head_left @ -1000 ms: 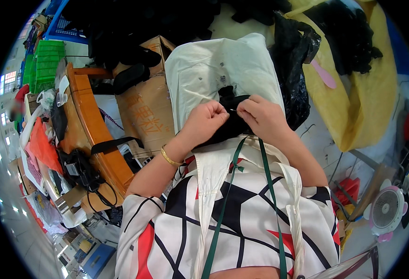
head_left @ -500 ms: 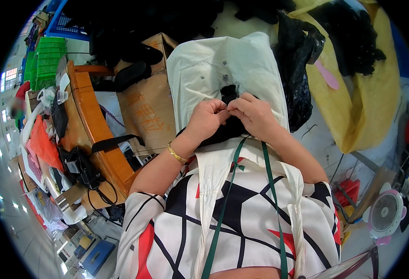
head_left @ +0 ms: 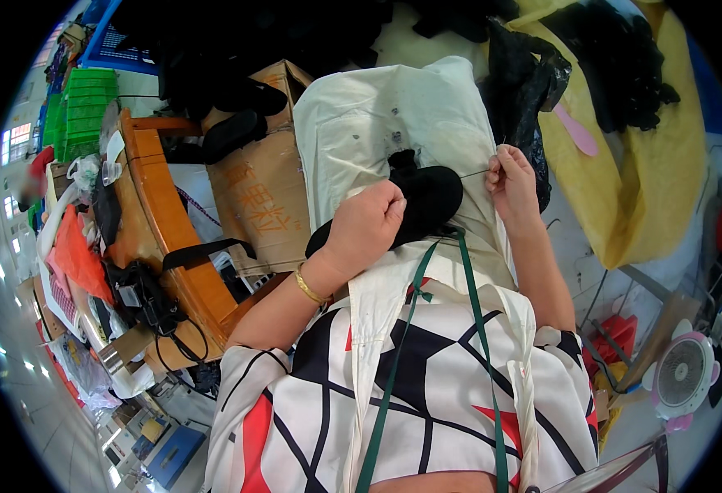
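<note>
Across the cream apron point(head_left: 340, 107) on my lap lies a black slipper-shaped fabric piece point(head_left: 435, 197), its rounded end pointing right. My left hand point(head_left: 369, 218) is closed on it, fingers curled, covering its middle part. A thin dark thread point(head_left: 474, 173) runs taut from near that rounded end to my right hand point(head_left: 513, 181). The right fingers pinch the thread just off the apron's right side; whether a needle is in them cannot be made out. A small black tuft point(head_left: 403, 158) of fabric shows beyond the left hand.
Left of my lap stand a cardboard box point(head_left: 254, 185) with black slipper-like pieces point(head_left: 236, 135) on it and an orange wooden chair point(head_left: 154, 181). To the right are a black plastic bag point(head_left: 525, 90), a yellow sack point(head_left: 640, 205) holding black pieces, and a small fan point(head_left: 680, 374).
My hands were together over the black piece. The right hand has moved right, drawing out the thread; the left has closed on the piece, whose rounded end now shows.
</note>
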{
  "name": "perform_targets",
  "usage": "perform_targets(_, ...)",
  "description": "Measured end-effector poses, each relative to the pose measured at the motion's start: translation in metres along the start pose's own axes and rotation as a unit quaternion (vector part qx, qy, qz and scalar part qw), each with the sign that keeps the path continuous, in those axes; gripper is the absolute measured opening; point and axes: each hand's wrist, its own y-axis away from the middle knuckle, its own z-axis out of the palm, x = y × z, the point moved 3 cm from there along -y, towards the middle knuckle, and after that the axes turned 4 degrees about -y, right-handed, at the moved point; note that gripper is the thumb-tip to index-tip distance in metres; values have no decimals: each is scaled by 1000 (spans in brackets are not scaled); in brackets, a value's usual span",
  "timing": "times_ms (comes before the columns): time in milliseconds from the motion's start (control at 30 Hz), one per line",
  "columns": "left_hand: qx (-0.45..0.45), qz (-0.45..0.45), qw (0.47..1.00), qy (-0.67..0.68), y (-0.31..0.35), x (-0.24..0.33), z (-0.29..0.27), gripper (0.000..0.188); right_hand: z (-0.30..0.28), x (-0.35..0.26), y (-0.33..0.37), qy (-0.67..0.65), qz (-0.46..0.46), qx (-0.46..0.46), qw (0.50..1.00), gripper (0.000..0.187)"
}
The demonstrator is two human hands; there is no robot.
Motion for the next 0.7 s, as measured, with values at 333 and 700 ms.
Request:
perform_targets(333,87,128,970,-186,-13,-4,11,9,28,-26,26,56,-82,-56,993,10)
perform_targets(700,59,138,973,-176,-21,-4,17,7,94,-51,62,219,-179,-197,939,7)
